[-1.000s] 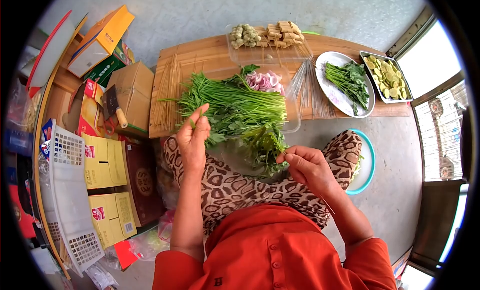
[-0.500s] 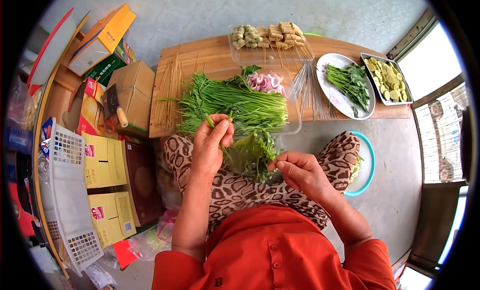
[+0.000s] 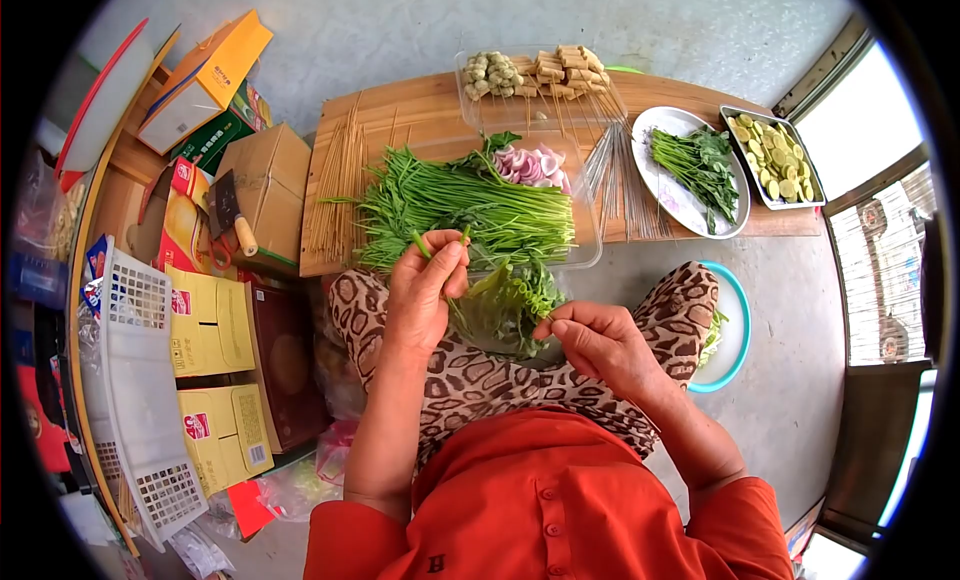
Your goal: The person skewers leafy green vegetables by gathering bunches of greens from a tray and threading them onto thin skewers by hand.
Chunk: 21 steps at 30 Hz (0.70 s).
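Observation:
My left hand (image 3: 427,295) is closed around green leafy stems, and their cut ends stick out above the thumb and fingers. The leafy greens (image 3: 518,295) hang to the right over my lap, with clear plastic beneath them. At the leaves' right edge my right hand (image 3: 600,345) pinches with thumb and forefinger; the exact bit between the fingertips is too small to make out. Just beyond my left hand, a clear tray (image 3: 594,242) holds a thick pile of long green stems (image 3: 470,205) and pink-white slices (image 3: 530,167).
On the wooden table (image 3: 420,105) lie bamboo skewers (image 3: 335,190), metal skewers (image 3: 612,175), a tray of skewered food (image 3: 570,70), a white plate (image 3: 665,205) of greens and a tray of round slices (image 3: 775,158). A blue-rimmed basin (image 3: 735,325) stands right. Left are boxes (image 3: 212,325) and a knife (image 3: 232,215).
The leafy greens have shifted and spread slightly upward between my hands. Both hands keep nearly the same place and grip.

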{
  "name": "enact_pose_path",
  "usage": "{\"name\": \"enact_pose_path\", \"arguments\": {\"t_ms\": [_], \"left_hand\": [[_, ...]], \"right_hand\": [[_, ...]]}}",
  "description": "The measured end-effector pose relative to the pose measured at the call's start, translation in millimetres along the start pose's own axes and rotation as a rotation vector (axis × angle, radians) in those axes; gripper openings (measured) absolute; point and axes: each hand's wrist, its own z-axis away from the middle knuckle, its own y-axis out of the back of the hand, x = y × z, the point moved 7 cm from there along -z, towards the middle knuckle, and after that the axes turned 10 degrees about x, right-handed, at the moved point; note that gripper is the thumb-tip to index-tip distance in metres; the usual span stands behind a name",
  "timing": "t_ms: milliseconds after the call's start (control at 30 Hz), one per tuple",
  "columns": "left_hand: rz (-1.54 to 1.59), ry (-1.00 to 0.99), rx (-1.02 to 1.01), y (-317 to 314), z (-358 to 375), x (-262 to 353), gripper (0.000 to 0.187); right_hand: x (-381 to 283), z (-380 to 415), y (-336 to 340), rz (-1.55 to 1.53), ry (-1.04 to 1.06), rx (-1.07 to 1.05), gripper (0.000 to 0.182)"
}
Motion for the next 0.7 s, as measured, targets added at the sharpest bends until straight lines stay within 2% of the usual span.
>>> {"name": "enact_pose_path", "arguments": {"t_ms": [700], "left_hand": [[0.012,-0.014,0.003,-1.0,0.5,0.5,0.013]], "right_hand": [[0.9,1.2,2.0,-0.013,-0.031,0.002,0.021]]}}
